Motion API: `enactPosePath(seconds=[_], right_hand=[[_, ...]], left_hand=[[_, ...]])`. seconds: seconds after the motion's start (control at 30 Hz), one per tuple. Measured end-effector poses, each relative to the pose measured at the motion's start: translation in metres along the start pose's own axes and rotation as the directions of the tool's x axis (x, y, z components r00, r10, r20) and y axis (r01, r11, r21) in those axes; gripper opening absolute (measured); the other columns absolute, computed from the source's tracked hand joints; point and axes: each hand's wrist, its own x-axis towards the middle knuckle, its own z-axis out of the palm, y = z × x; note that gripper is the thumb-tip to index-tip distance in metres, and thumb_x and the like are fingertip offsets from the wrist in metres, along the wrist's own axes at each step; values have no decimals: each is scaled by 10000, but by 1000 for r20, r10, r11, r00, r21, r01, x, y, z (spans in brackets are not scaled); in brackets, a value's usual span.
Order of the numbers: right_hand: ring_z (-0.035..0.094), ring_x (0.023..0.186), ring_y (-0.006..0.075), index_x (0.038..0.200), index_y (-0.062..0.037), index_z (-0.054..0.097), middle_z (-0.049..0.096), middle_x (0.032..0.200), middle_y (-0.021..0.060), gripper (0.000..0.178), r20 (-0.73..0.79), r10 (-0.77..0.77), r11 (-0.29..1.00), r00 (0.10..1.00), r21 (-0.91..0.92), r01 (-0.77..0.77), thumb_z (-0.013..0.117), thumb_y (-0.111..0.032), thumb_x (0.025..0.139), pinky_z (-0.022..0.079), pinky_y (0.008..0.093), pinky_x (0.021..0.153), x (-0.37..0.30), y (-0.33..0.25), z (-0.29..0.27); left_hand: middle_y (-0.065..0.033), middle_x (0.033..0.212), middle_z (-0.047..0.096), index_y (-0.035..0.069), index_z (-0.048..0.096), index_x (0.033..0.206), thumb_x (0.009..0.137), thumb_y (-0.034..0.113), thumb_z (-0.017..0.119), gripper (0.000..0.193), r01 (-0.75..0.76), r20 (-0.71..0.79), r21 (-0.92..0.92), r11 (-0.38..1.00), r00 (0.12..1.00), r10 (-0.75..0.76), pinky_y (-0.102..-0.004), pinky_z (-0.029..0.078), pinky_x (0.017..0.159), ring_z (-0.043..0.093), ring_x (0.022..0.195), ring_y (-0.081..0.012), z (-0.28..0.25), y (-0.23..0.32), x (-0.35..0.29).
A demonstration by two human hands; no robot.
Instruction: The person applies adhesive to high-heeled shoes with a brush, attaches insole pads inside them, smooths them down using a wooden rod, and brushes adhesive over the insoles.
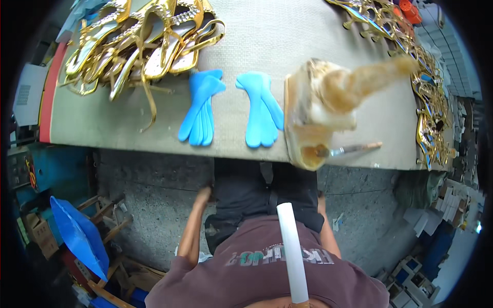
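Note:
Both my arms hang down beside my thighs, below the table's front edge. My left hand [204, 195] is next to my left leg, its fingers hidden. Beside the other leg, only a sliver of my right hand [321, 199] shows, and its fingers are also out of sight. On the table before me lie two fanned stacks of blue insole-shaped pieces, a left stack [201, 110] and a right stack [261, 110]. Right of them stands a glue-crusted container [300, 123] with an amber nozzle-like top [370, 82]. A brush [354, 149] rests with its end in the container's small cup.
Gold strappy sandals [169, 41] are heaped at the table's far left. More gold sandals [429, 102] line its right side. The table [128, 138] has a red left edge [54, 97]. A blue sheet-like object [79, 236] stands on the left. A white cigarette [291, 246] juts into view.

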Motion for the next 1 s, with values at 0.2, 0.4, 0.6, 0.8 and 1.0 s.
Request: enactPosePath(seconds=[0.2, 0.4, 0.6, 0.8, 1.0], right_hand=[[679, 1004, 353, 1144, 8, 663, 705, 1060, 215, 382, 206, 286, 954, 936, 27, -297, 653, -308, 931, 515, 407, 837, -67, -67, 22], [686, 966, 336, 1139, 4, 667, 711, 1032, 198, 360, 262, 358, 922, 896, 52, -383, 641, -297, 944, 519, 399, 825, -121, -124, 50], [693, 928, 319, 1133, 0, 671, 718, 1005, 182, 339, 174, 294, 933, 940, 163, -322, 628, -286, 957, 523, 390, 812, -136, -130, 138], [686, 813, 224, 1098, -2, 676, 711, 896, 131, 233, -412, 115, 950, 904, 312, 21, 619, -187, 967, 530, 341, 745, -191, -221, 45], [492, 1223, 391, 1360, 77, 459, 513, 1336, 263, 709, -737, -600, 693, 310, -286, 661, 761, -290, 834, 427, 472, 1012, -194, -421, -128]], left_hand=[[-162, 723, 636, -43, 644, 954, 998, 338, 465, 423, 103, 31, 210, 972, 993, -112, -422, 471, 609, 633, 682, -317, -33, -58, 12], [-203, 773, 646, -50, 652, 956, 987, 320, 470, 414, 143, -53, 304, 942, 990, -133, -430, 486, 662, 637, 736, -368, -125, -60, -16], [-244, 824, 655, -57, 659, 959, 976, 302, 474, 405, 70, -130, 516, 854, 992, -3, -438, 501, 716, 641, 789, -420, -205, -87, -3], [-238, 834, 670, -46, 663, 984, 978, 228, 488, 325, -453, -16, 543, 707, 836, 549, -433, 515, 758, 659, 837, -419, -226, 73, -108], [-169, 966, 600, -14, 598, 1092, 772, -37, 586, 321, -828, 308, 437, -351, -229, 923, -406, 484, 843, 590, 967, -342, -115, 251, -260]])
